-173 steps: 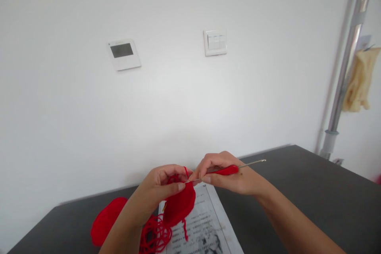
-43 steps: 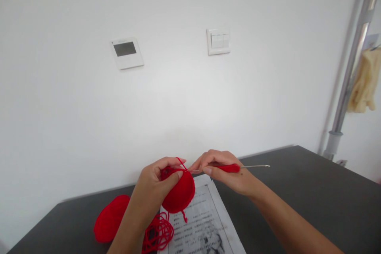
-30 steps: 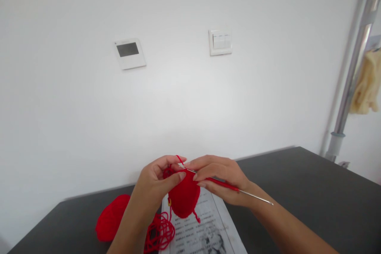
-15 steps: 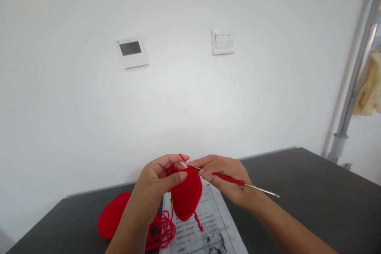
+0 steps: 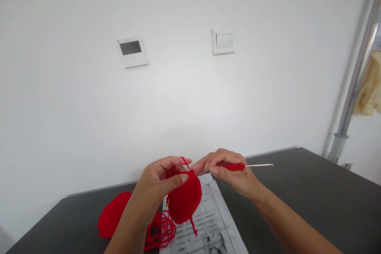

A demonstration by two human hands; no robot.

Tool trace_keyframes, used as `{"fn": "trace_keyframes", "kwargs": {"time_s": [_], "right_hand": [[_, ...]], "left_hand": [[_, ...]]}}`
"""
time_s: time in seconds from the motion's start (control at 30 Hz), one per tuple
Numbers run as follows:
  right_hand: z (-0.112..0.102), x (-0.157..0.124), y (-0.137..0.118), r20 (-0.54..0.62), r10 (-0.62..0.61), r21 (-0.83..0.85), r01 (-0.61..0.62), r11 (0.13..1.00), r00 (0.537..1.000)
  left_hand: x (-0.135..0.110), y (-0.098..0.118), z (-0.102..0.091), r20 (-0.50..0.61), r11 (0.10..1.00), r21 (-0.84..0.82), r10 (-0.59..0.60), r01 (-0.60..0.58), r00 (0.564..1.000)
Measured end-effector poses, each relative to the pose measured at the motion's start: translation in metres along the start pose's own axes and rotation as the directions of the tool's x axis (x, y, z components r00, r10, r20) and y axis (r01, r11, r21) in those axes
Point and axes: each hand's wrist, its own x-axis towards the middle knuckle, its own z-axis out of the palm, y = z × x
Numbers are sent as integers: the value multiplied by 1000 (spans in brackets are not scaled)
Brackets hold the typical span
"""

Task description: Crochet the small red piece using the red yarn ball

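My left hand (image 5: 159,180) pinches the top edge of a round red crocheted piece (image 5: 185,198) held above the table, a strand of red yarn looped over its forefinger. My right hand (image 5: 230,172) grips a crochet hook (image 5: 235,166) with a red handle and a thin metal shaft. The hook lies nearly level, its working end at the piece's upper rim and its back end pointing right. Loose red yarn (image 5: 160,232) trails down from the piece to a tangle on the table.
A printed paper sheet (image 5: 208,230) lies on the dark grey table (image 5: 297,190) under my hands. A second red crocheted piece (image 5: 111,218) rests at the left. The white wall carries a small screen panel (image 5: 132,50) and a light switch (image 5: 224,41). A metal pole (image 5: 348,99) stands right.
My right hand has tipped the hook from slanting down-right back to level and drawn it slightly right. The red piece has swung a little under my left hand.
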Motion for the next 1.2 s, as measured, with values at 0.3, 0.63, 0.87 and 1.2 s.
{"fn": "trace_keyframes", "kwargs": {"time_s": [0.3, 0.63, 0.87, 1.2], "right_hand": [[-2, 1, 5, -12, 10, 36, -10, 999, 1000], [-1, 1, 6, -16, 0, 68, 1, 998, 1000], [-1, 1, 4, 24, -96, -24, 97, 995, 995], [8, 1, 0, 176, -358, -586, 390, 710, 917]], "left_hand": [[-1, -2, 2, 21, 999, -45, 12, -11, 1000], [-4, 2, 7, -32, 1000, -1, 23, -23, 999], [-6, 4, 9, -37, 999, 25, 29, -28, 999], [-5, -3, 15, -120, 997, 14, 80, -79, 990]]}}
